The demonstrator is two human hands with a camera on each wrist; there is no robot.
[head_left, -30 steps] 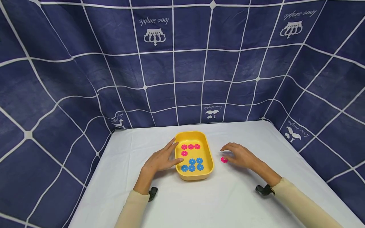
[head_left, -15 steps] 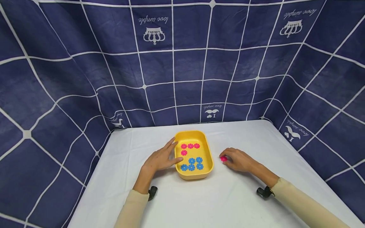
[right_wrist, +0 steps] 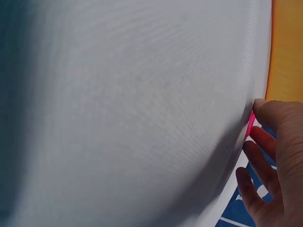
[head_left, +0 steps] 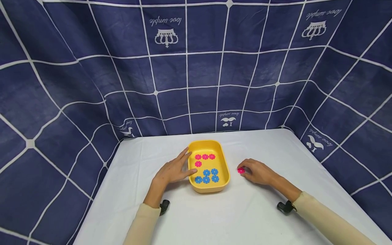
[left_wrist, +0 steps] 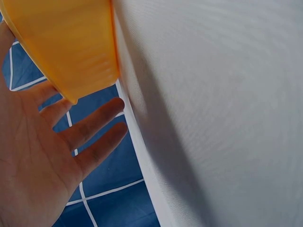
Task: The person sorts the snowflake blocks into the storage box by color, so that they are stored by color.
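Note:
A yellow tray (head_left: 209,189) lies in the middle of the table, with several pink and several blue flower-shaped discs in it. My left hand (head_left: 174,170) rests at the tray's left rim, its fingers spread and mostly straight. In the left wrist view the fingers (left_wrist: 97,125) reach along the outside of the tray's wall. To the right of the tray, my right hand (head_left: 258,172) pinches a single pink flower-shaped disc (head_left: 241,170) at the table surface. The right wrist view shows this disc edge-on between thumb and index finger.
A white cloth (head_left: 196,221) covers the table. Behind and at both sides hangs a blue curtain (head_left: 202,75) with white grid lines. Each wrist carries a small black camera; the right one (head_left: 284,207) sits just above the cloth.
My right hand's fingers have closed on the pink disc that lay under them a second ago. The left hand, the tray and the discs in it stay in place.

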